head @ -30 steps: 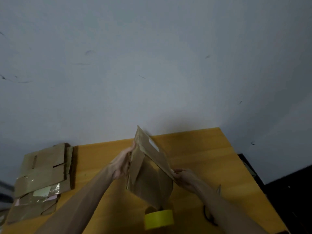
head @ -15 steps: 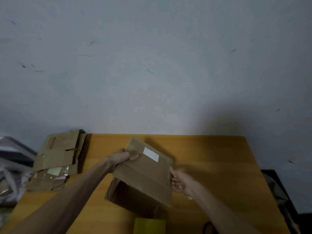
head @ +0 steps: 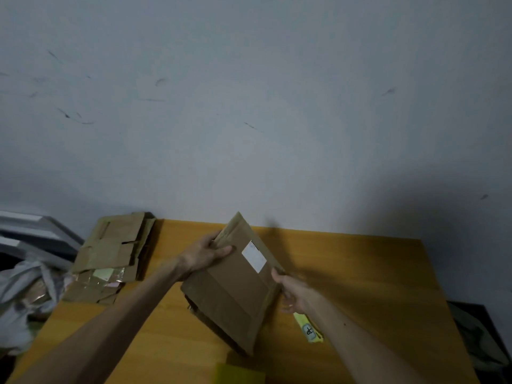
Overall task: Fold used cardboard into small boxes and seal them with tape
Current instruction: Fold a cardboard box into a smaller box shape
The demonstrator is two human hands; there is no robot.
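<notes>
I hold a brown cardboard box (head: 235,289), flattened and tilted, above the middle of the wooden table (head: 360,273). A white label sits on its upper face. My left hand (head: 205,253) grips its top left edge, thumb across the face. My right hand (head: 291,292) grips its right edge. A yellow roll of tape (head: 238,374) lies at the near table edge, partly cut off by the frame and just below the box's lower corner.
A stack of flattened cardboard (head: 110,259) lies on the table's far left corner. A small yellow strip (head: 309,328) lies under my right wrist. A grey wall rises behind the table. Crumpled plastic and clutter (head: 25,289) sit left of the table.
The box has gone from upright and open to flatter, its labelled face turned up toward me. My left hand shifted onto the top left edge. The view has tilted and moved.
</notes>
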